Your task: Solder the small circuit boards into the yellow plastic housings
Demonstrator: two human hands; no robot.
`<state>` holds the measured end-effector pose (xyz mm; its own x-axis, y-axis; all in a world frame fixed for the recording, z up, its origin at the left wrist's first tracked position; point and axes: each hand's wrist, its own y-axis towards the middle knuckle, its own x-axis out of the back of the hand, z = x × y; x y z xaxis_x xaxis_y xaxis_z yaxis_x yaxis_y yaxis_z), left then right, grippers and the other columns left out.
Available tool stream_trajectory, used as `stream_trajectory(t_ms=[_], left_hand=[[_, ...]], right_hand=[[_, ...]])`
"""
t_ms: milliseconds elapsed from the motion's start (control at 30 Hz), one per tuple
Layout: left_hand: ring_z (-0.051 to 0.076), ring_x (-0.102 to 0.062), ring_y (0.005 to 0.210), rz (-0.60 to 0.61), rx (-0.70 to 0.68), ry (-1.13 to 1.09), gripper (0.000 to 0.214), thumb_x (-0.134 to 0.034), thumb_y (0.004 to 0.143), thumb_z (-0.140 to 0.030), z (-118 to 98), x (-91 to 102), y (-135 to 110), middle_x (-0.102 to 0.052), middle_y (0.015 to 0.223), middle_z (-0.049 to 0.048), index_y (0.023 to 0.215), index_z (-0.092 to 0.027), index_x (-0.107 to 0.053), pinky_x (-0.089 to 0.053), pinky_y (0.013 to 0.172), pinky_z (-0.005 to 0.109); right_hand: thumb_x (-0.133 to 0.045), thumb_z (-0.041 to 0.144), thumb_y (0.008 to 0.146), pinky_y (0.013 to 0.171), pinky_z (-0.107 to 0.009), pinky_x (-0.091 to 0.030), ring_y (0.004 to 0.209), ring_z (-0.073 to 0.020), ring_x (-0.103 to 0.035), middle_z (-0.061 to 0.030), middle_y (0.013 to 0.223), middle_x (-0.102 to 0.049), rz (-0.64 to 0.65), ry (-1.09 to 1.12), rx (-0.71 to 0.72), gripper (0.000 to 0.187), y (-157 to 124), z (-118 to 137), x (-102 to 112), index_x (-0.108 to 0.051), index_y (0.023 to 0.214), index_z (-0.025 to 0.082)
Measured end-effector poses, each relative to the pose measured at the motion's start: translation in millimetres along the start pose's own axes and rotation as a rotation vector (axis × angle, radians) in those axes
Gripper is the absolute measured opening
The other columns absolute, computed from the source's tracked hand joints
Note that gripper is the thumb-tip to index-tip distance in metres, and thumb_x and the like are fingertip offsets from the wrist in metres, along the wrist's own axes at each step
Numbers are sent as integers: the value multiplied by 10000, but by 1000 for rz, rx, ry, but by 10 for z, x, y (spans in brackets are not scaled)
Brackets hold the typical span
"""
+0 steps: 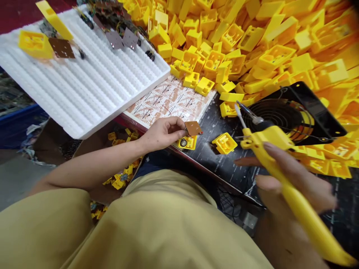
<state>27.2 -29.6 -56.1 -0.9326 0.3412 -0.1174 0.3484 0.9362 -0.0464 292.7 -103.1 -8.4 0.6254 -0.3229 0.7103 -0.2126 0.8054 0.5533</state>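
My left hand (165,132) is closed in a pinch on the edge of a small brown circuit board (193,128). Under the board, near the table's front edge, lies a yellow plastic housing (187,143) with a round metal part inside. My right hand (294,179), partly blurred, is wrapped round a yellow soldering gun (273,140). Its metal tip points up and away, short of a small open yellow housing (230,108). Between my hands another yellow housing (224,143) sits on the black tabletop, open side up.
Yellow housings (213,59) are heaped across the back and right. A black fan (291,112) with a wire guard lies beside the soldering gun. At left, a white foam sheet (112,86) carries boards with wires. Below the table edge stands a box with yellow parts (120,179).
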Motion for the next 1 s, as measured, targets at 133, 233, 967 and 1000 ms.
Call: stream_trajectory(t_ms=[133, 233, 967, 1000], left_hand=[[101, -583, 656, 20, -54, 62, 205, -716, 743, -293, -31, -84, -84, -621, 713, 6, 774, -142, -581, -473, 633, 212], [113, -609, 685, 54, -85, 126, 171, -661, 800, -305, -56, -156, -151, -649, 754, 27, 798, -143, -606, -499, 658, 218], [79, -577, 589, -195, -19, -8, 309, -750, 702, -375, 56, -145, 33, -617, 676, -14, 771, -162, -537, -496, 576, 183], [80, -582, 592, -180, -27, 4, 290, -735, 717, -365, 55, -135, 26, -622, 681, -9, 778, -159, -540, -500, 581, 184]], right_hand=[[-650, 318, 882, 686, -248, -535, 733, -145, -681, 6, 852, -702, 129, 120, 119, 171, 98, 123, -447, -617, 1036, 250], [-695, 490, 810, 725, -318, -557, 861, -207, -665, -49, 927, -673, 130, 146, 133, 392, 156, 124, -710, -533, 1043, 220], [-635, 440, 864, 757, -380, -559, 944, -261, -650, -114, 1074, -627, 127, 55, 32, 516, 239, 107, -938, -398, 1255, 200], [-637, 439, 863, 766, -382, -558, 953, -260, -647, -114, 1070, -626, 114, 52, 26, 511, 216, 104, -940, -401, 1248, 200]])
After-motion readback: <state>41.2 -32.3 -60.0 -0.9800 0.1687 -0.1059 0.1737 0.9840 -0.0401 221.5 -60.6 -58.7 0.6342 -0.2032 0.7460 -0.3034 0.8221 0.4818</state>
